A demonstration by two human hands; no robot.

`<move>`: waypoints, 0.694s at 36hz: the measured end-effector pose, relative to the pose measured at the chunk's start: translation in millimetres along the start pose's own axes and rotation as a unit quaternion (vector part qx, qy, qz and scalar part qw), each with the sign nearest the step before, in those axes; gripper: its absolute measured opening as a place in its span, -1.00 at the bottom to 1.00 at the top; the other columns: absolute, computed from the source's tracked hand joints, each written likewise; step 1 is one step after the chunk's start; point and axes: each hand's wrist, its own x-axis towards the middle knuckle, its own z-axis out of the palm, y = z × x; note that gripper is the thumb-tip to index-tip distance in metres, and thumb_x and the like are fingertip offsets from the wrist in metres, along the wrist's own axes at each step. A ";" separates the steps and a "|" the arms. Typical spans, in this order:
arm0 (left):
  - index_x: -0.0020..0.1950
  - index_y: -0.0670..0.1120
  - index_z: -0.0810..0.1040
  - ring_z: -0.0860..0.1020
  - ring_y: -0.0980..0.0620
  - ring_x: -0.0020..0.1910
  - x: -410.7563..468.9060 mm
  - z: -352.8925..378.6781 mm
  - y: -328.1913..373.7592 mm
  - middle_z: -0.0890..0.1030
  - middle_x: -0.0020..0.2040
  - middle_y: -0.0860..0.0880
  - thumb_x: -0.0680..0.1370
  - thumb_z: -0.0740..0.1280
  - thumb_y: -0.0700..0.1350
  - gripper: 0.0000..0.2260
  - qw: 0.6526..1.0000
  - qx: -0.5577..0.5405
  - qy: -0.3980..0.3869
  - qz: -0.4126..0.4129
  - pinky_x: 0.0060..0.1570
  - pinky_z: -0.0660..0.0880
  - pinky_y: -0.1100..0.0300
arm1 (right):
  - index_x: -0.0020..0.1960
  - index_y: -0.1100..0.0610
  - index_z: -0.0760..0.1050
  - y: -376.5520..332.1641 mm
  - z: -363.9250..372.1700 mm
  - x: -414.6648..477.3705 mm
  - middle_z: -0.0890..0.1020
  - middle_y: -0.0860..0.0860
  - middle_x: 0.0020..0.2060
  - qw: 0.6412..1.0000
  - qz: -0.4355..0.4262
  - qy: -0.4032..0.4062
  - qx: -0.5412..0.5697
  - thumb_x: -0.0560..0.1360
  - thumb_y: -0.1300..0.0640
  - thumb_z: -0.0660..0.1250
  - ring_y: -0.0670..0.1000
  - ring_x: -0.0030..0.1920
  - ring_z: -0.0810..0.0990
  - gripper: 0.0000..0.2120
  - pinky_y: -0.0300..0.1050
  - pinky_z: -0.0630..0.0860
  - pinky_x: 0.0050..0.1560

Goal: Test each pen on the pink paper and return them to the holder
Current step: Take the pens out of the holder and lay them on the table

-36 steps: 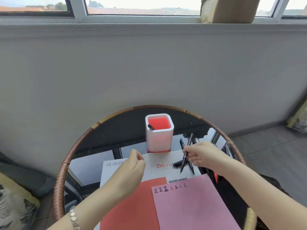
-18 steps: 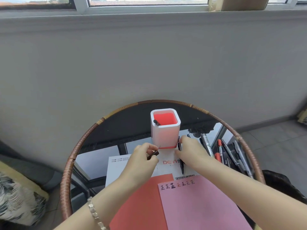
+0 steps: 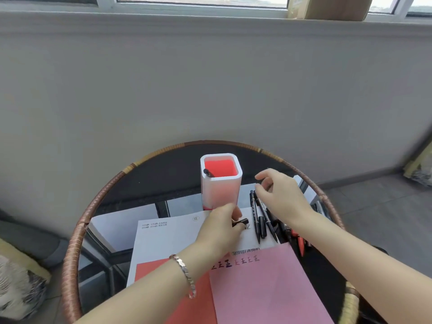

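The white pen holder with a red inside stands at the table's middle, one dark pen leaning in its left corner. The pink paper lies at the front right, with a row of written test marks along its top edge. My left hand pinches a small dark pen cap just in front of the holder. Right of the holder, my right hand hovers with its fingers loosely spread and nothing in them. Below it, black pens lie on a white printed sheet.
A red sheet lies left of the pink paper, partly under my left forearm. More pens, some red, lie under my right wrist. The round glass table has a woven rattan rim. A grey wall rises behind it.
My right hand laid the black pen down on the white sheet beside the others and lifted off to the right. My left hand came forward to the holder, a dark cap now showing in it.
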 end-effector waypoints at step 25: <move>-0.09 0.04 0.52 0.55 0.22 -0.13 -41.0 -94.3 1.0 0.60 -0.15 0.13 0.59 0.19 -0.07 -0.86 0.987 -0.101 0.126 0.015 -0.15 0.46 0.33 | 0.08 0.17 0.60 -77.1 -1.7 5.3 0.52 0.02 -0.20 0.946 -0.287 0.140 0.050 0.49 0.13 0.31 -0.10 -0.25 0.44 -0.78 -0.32 0.40 -0.19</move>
